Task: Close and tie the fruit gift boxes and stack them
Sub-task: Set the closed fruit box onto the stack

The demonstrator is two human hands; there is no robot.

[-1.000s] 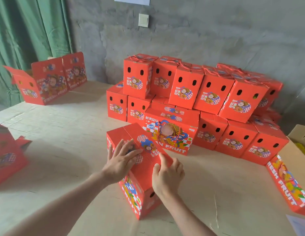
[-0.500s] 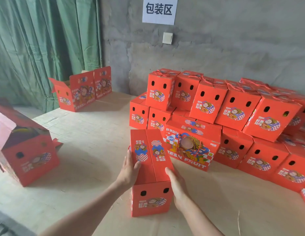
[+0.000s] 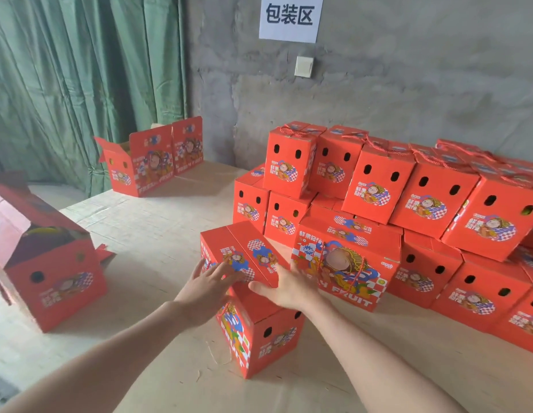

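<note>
1. The gift box (image 3: 274, 338) stands on the pale table (image 3: 146, 234), just in front of the stack of closed boxes (image 3: 432, 198).
2. It is orange-red, with two oval holes in its near end, a cartoon print over blue-and-white checks, and bold lettering along its long side.
3. Its two top flaps are folded down and meet along a seam (a red-and-white cord (image 3: 224, 308) hangs loose down the left side).
4. The left hand (image 3: 204, 286) lies flat on the near flap, fingers straight, grasping nothing.
5. The right hand (image 3: 289, 289) presses an open palm against the right top edge, also grasping nothing.
</note>
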